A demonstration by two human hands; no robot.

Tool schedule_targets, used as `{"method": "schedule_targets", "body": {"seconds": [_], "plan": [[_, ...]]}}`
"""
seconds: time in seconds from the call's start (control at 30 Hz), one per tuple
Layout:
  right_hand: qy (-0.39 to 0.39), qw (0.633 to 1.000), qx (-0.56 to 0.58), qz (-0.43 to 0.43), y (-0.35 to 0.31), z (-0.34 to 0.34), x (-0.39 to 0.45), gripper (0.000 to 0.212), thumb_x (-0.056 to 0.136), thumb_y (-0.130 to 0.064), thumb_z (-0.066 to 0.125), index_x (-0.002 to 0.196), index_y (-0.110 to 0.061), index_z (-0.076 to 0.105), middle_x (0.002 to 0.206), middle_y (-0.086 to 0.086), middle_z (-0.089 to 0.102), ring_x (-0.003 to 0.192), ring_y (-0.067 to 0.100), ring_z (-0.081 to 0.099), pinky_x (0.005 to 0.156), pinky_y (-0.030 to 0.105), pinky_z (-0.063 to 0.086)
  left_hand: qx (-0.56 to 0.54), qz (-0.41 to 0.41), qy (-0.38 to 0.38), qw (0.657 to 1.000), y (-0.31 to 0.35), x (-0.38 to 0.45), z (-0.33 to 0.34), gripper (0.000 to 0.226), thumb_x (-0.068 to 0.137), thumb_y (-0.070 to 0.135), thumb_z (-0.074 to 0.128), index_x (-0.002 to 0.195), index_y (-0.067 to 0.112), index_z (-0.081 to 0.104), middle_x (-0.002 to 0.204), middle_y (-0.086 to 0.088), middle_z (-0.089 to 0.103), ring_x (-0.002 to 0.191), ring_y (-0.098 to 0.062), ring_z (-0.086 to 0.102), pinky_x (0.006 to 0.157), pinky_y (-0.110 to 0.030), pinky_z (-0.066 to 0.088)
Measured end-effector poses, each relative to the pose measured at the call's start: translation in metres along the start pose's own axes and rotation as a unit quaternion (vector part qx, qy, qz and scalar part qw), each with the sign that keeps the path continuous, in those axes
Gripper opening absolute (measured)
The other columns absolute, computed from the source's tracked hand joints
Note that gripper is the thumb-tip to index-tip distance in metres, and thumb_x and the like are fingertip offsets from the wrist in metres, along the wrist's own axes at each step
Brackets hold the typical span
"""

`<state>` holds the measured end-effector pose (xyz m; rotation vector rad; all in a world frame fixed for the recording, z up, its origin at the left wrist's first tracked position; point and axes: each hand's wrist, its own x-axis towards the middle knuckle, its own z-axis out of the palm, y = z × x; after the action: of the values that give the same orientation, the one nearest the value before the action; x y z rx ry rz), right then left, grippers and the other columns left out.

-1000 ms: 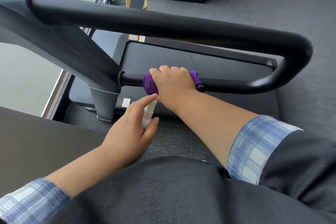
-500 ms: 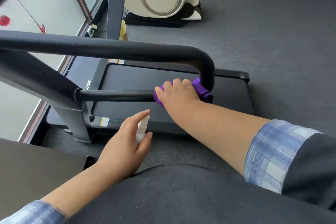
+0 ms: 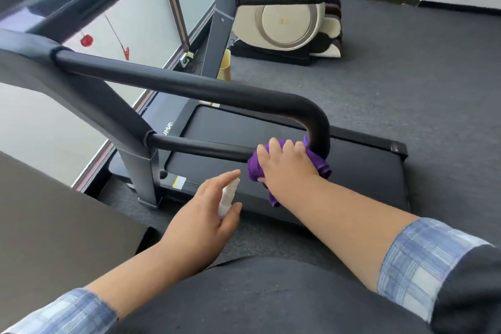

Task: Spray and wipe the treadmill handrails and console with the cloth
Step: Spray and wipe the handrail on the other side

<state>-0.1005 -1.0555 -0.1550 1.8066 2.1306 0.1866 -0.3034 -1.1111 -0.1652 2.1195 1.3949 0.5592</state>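
Observation:
A black looped handrail (image 3: 189,87) runs from the treadmill's upright post (image 3: 135,144) to a bend at the right. My right hand (image 3: 287,163) holds a purple cloth (image 3: 254,168) wrapped round the thin lower bar (image 3: 200,148), right at the bend. A loose end of the cloth hangs below my wrist. My left hand (image 3: 200,214) grips a small white spray bottle (image 3: 227,198) just below and left of the cloth, nozzle up. The console is out of view.
The treadmill belt (image 3: 352,179) lies under the rail on grey carpet (image 3: 406,95). A second machine's dark post (image 3: 219,30) and a cream-coloured exercise machine (image 3: 287,16) stand behind. Windows (image 3: 135,22) run along the left. A dark flat surface (image 3: 54,219) is at my left.
My right hand slid the cloth rightward along the lower bar, from near the post to the bend. My left hand with the bottle stayed below it. My view has lifted.

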Motion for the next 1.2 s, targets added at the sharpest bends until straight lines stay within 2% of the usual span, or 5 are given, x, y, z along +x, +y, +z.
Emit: {"method": "schedule_targets", "body": {"seconds": [0.4,0.57,0.73,0.87,1.2], "plan": [[0.058,0.994,0.098,-0.001,-0.028,0.026,0.044,0.072,0.095,-0.058,0.050,0.149,-0.018,0.024,0.135,0.009,0.045,0.108,0.030,0.050,0.089,0.046,0.038,0.000,-0.096,0.068,0.993,-0.003,-0.021,0.002,0.058,0.094,0.041,0.057,0.136,0.060,0.021,0.130,0.036,0.034,0.117,0.015,0.041,0.081,-0.015,0.037],[0.053,0.992,0.103,-0.043,-0.044,0.017,0.065,0.076,0.096,-0.057,0.049,0.154,-0.018,0.017,0.140,0.010,0.041,0.114,0.031,0.048,0.090,0.045,0.037,0.018,-0.108,0.060,0.992,-0.008,-0.028,0.008,0.056,0.095,0.037,0.058,0.135,0.058,0.026,0.134,0.029,0.035,0.114,0.023,0.036,0.079,0.002,0.031],[0.016,0.993,0.103,-0.052,-0.021,0.022,0.051,0.095,0.085,-0.073,0.052,0.154,-0.030,0.004,0.161,0.016,0.015,0.134,0.040,0.035,0.103,0.053,0.035,-0.001,-0.101,0.056,0.993,-0.010,-0.022,0.006,0.059,0.095,0.036,0.060,0.135,0.059,0.023,0.132,0.031,0.033,0.119,0.012,0.038,0.084,-0.019,0.038],[0.032,0.995,0.092,-0.005,-0.013,0.022,0.048,0.089,0.082,-0.078,0.049,0.151,-0.032,0.016,0.129,0.010,0.051,0.107,0.032,0.058,0.085,0.045,0.047,-0.015,-0.081,0.048,0.995,-0.026,-0.009,0.002,0.057,0.095,0.035,0.059,0.136,0.057,0.025,0.133,0.029,0.035,0.119,0.014,0.037,0.089,-0.018,0.039],[0.015,0.995,0.098,-0.010,-0.097,-0.007,0.114,0.090,0.087,-0.073,0.049,0.154,-0.021,0.016,0.123,0.008,0.055,0.105,0.029,0.060,0.081,0.041,0.046,-0.015,-0.091,0.028,0.995,-0.104,0.010,-0.053,0.056,0.093,0.041,0.053,0.136,0.058,0.022,0.133,0.029,0.034,0.116,0.021,0.036,0.085,-0.004,0.032]]}}
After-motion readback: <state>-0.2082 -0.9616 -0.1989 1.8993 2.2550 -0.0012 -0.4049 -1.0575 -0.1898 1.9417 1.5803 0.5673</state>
